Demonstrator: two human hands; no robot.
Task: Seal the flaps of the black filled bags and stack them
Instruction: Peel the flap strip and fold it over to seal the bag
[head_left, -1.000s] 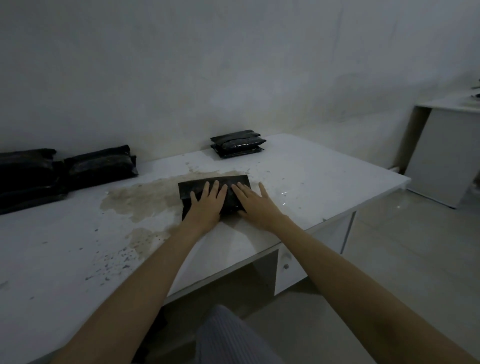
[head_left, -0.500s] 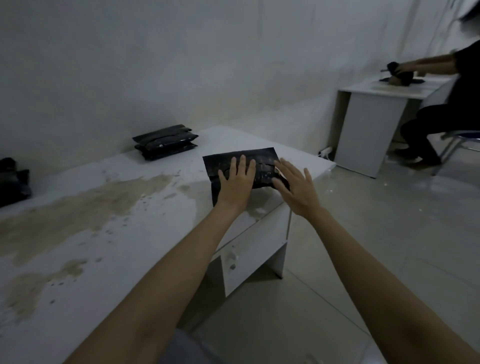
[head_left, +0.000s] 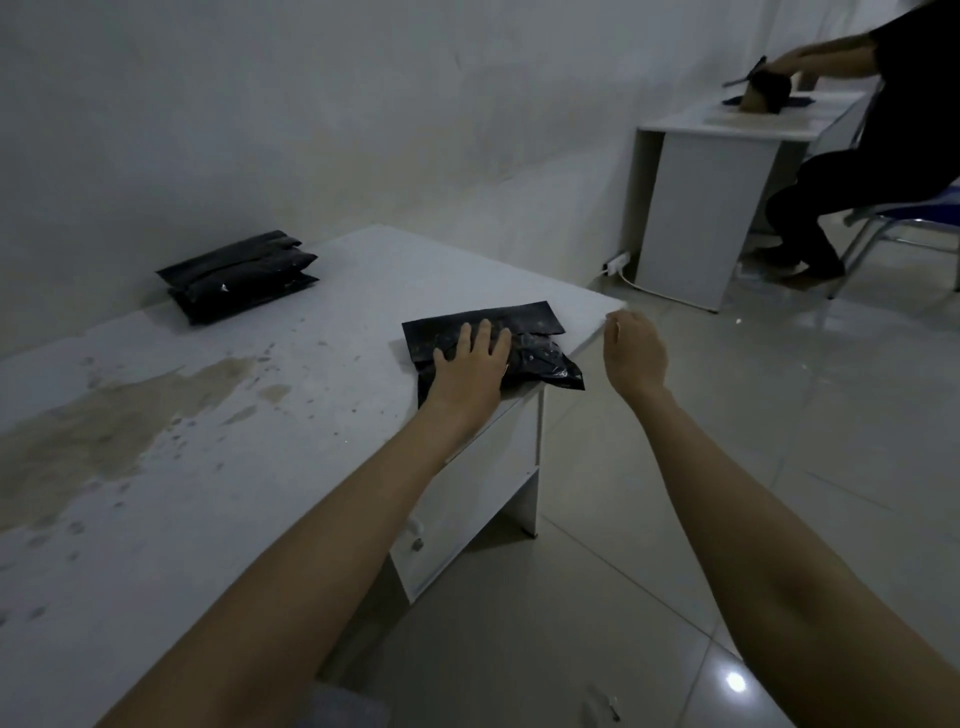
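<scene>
left hand (head_left: 470, 371) flat w/ straight fingers pressing black bag (head_left: 493, 349) at right edge of surface (head_left: 218, 441), right hand (head_left: 635, 353) loosely curled, empty, off edge, bag stack (head_left: 240, 274) far left

A dim room is closed at the back by a bare, scuffed whitish plaster wall (head_left: 311, 114), and its floor of large glossy pale tiles (head_left: 779, 415) mirrors a small bright spot of light (head_left: 736, 682) near the bottom right. In the foreground stands a white laminate table with a brown-stained, speckled top (head_left: 156, 441) and a drawer front under its right end. Further right, against the same wall, a second white desk (head_left: 691, 208) stands with a white power strip and cable (head_left: 618, 261) on the floor beside it, and a seated person in dark clothes (head_left: 883, 156) on a blue-seated metal-legged chair (head_left: 914, 218) leans over it.
</scene>
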